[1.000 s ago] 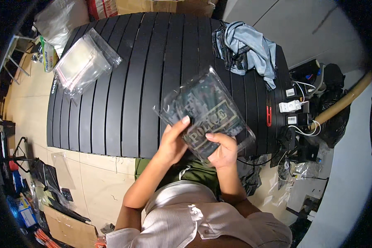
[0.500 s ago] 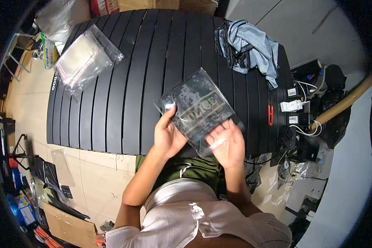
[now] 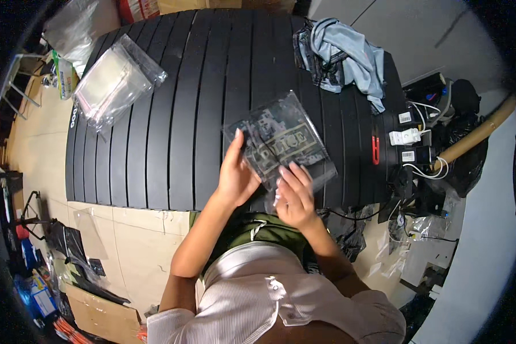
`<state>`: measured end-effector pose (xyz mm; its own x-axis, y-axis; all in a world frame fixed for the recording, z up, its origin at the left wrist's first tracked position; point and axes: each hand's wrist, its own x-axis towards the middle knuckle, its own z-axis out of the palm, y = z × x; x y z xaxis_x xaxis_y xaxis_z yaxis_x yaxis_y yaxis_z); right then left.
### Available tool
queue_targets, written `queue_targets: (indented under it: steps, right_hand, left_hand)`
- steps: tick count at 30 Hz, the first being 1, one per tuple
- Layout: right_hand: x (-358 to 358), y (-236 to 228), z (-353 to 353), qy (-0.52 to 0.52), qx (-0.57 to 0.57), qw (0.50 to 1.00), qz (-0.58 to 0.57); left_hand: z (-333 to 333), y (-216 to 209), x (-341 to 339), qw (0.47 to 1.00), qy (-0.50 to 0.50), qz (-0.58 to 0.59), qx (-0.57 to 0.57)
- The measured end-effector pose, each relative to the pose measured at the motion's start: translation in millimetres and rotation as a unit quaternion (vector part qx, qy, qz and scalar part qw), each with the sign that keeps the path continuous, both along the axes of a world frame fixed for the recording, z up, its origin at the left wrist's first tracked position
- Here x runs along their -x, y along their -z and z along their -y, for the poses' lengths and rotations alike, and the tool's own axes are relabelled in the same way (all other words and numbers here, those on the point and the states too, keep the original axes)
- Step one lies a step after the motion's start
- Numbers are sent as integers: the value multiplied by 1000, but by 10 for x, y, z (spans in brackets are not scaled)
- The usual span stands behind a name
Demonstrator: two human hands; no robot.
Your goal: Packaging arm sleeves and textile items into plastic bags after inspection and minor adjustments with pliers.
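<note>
A flat see-through plastic bag (image 3: 314, 150) holds a dark camouflage-patterned piece with pale lettering. It is tilted over the near edge of the black slatted table (image 3: 180, 126). My left hand (image 3: 237, 175) grips the bag's left side, thumb on its front and the other fingers behind. At the lower edge, my right hand (image 3: 295, 198) has its fingers curled against the front of the bag, pinching the plastic there. Part of the lower edge is hidden by those fingers.
More see-through bags (image 3: 113, 86) lie at the table's far left. A crumpled light-blue and black cloth (image 3: 350, 54) sits at the far right. A red slotted piece (image 3: 375, 150), white plugs with cables (image 3: 405, 136) and a cardboard tube (image 3: 481, 132) are along the right side.
My right hand has moved left and turned, from lying open under the bag's lower right corner to curling its fingers over the front. The bag has shifted slightly; my left hand keeps its grip.
</note>
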<state>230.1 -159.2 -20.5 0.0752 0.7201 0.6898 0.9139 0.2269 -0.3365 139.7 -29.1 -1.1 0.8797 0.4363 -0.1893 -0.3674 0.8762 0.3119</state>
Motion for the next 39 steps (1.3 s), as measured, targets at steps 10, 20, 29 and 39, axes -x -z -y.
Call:
queue_targets:
  steps: [10,20,29,39]
  right_hand:
    - [-62,-34,-166,-11,67,997,-32]
    - [-67,86,-248,47,31,996,-70]
    - [-46,-25,-328,-21,150,983,-100]
    - [-112,52,-261,-30,181,979,-83]
  left_hand:
    - [-27,110,16,999,-1,-10,30]
    - [-50,167,-36,998,-19,-22,49]
    - [-64,234,-70,997,-2,-79,-25]
    - [-65,299,-86,994,31,-76,65]
